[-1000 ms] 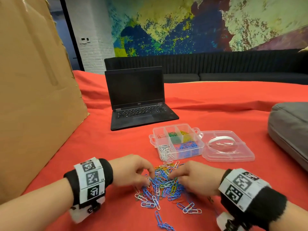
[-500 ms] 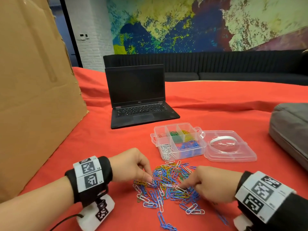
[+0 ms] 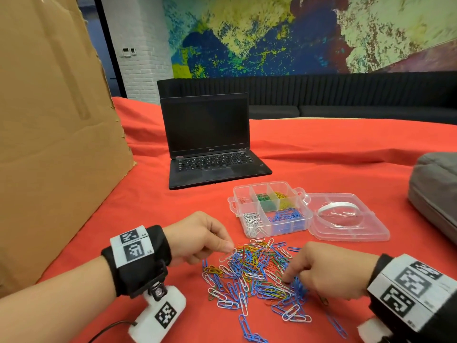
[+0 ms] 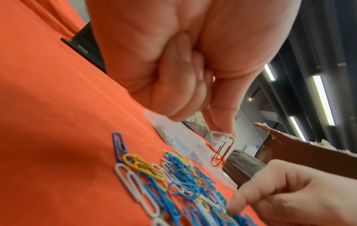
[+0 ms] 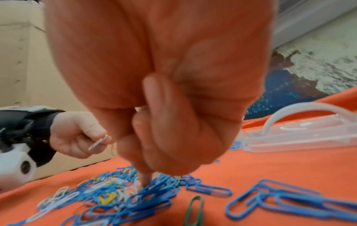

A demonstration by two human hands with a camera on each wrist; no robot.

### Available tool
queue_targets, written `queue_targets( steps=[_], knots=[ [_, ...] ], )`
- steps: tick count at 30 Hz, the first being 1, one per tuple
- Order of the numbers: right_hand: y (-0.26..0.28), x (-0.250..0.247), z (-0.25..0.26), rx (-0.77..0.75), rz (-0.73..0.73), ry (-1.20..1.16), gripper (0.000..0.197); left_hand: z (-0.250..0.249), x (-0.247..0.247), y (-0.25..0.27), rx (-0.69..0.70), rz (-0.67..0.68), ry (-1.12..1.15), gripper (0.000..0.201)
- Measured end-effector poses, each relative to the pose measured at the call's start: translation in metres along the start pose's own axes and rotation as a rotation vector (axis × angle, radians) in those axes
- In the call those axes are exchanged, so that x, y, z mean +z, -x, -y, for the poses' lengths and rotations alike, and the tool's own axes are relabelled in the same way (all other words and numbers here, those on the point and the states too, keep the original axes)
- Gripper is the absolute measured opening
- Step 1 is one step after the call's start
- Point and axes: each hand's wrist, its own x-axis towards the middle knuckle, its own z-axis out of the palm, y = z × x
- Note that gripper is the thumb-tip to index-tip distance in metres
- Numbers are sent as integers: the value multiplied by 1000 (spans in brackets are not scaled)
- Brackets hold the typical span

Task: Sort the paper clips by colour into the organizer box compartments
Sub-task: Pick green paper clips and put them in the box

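My left hand (image 3: 197, 237) is pinching a white clip (image 4: 218, 135) between thumb and fingertip, with a red clip (image 4: 222, 150) dangling off it, lifted just above the far-left edge of the paper clip pile (image 3: 257, 276). My right hand (image 3: 329, 273) has its fingers curled down into the blue clips (image 5: 150, 194) on the pile's right side; can't tell if it actually has hold of one. The organizer box (image 3: 237, 195) sits just beyond the pile, its lid (image 3: 351, 235) flipped open to the right, with white, blue, green and yellow clips already in separate compartments. There's open red cloth (image 3: 148, 214) left of the box. The laptop (image 3: 210, 142) is further back, a cardboard sheet (image 3: 54, 134) stands along the left, and a grey bag (image 3: 440, 191) is at the right edge.
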Motion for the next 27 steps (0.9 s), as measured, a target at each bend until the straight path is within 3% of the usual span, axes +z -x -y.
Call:
queue_targets(
  steps=[6,12,18,22,27],
  knots=[
    [-8,-3,-6,26,-136,-60,38,0,1,-2,-37,0,144,25],
    [-23,2,0,-30,-243,-5,34,0,-3,-1,-31,0,301,18],
    [-31,5,-8,-72,-161,65,23,-2,-4,-2,13,163,720,9],
    [-40,3,-7,-57,-232,10,18,1,4,-9,73,162,912,11],
    [-52,2,-2,-25,-218,113,21,-5,11,-16,68,163,993,16]
  ],
)
